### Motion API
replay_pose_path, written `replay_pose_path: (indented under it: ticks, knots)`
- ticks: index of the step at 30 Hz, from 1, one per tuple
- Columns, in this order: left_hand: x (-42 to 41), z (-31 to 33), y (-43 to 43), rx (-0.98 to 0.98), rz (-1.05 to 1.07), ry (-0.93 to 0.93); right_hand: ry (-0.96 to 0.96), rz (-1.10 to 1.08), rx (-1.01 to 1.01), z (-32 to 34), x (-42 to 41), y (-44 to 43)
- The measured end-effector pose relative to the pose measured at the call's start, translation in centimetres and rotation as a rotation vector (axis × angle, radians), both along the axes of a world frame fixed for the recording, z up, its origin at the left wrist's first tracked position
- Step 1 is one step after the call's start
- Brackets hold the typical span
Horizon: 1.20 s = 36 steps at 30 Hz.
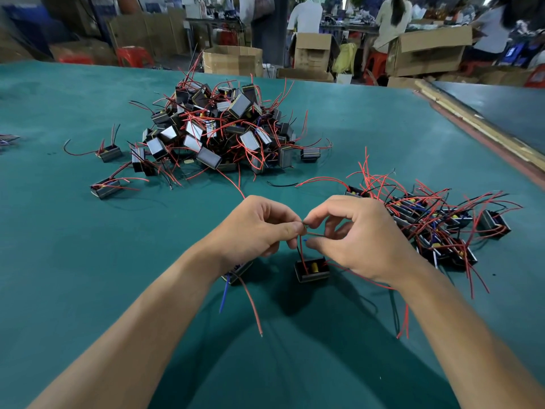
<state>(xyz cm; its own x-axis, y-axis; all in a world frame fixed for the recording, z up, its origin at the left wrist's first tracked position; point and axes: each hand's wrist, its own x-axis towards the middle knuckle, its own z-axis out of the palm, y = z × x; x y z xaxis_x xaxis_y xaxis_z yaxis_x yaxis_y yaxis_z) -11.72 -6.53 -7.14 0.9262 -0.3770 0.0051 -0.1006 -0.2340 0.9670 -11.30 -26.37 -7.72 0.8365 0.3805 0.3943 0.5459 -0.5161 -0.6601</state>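
Now, left hand [256, 228] and right hand [362, 234] pinch wires [303, 228] together.
Fingertips [292, 229] meet on the wires, which rise from a black box [312, 270] on the table [88, 261] just beneath; a pile [224, 128] lies well beyond.

One left hand [253, 228], one right hand [362, 234], one red wire [303, 255] pinched, two black modules [311, 270] [236, 274] below them, one big heap [218, 128], one low heap [436, 225], two stray modules [109, 153] [106, 187].

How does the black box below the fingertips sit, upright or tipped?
Upright: the black box shows its open top, with a yellow part inside.
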Motion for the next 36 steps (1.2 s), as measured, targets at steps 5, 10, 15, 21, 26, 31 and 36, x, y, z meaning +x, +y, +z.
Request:
replay_pose_path:
  ticks: [5,10,15,21,26,31,36]
  knots:
    - [-0.02,0.04,0.13,-0.008,0.007,0.009,-0.060,-0.010,0.032,-0.15,0.06,0.19]
    - [-0.07,0.10,0.05,-0.010,0.013,0.012,-0.047,-0.018,0.010,-0.06,0.08,0.08]
    - [-0.04,0.17,-0.08,-0.014,0.018,0.026,-0.038,-0.062,0.011,-0.10,-0.02,0.10]
    - [-0.03,0.09,-0.09,-0.028,0.019,0.019,-0.066,-0.113,-0.025,0.17,-0.29,0.19]
    - [-0.04,-0.09,0.02,-0.052,0.016,0.018,-0.029,-0.144,-0.045,0.08,-0.32,0.27]
    - [0.12,-0.20,-0.01,-0.075,0.020,0.031,-0.012,-0.114,-0.077,0.27,-0.41,0.33]
    - [0.13,-0.19,0.01,-0.062,0.020,0.015,-0.012,-0.107,-0.064,0.36,-0.51,0.42]
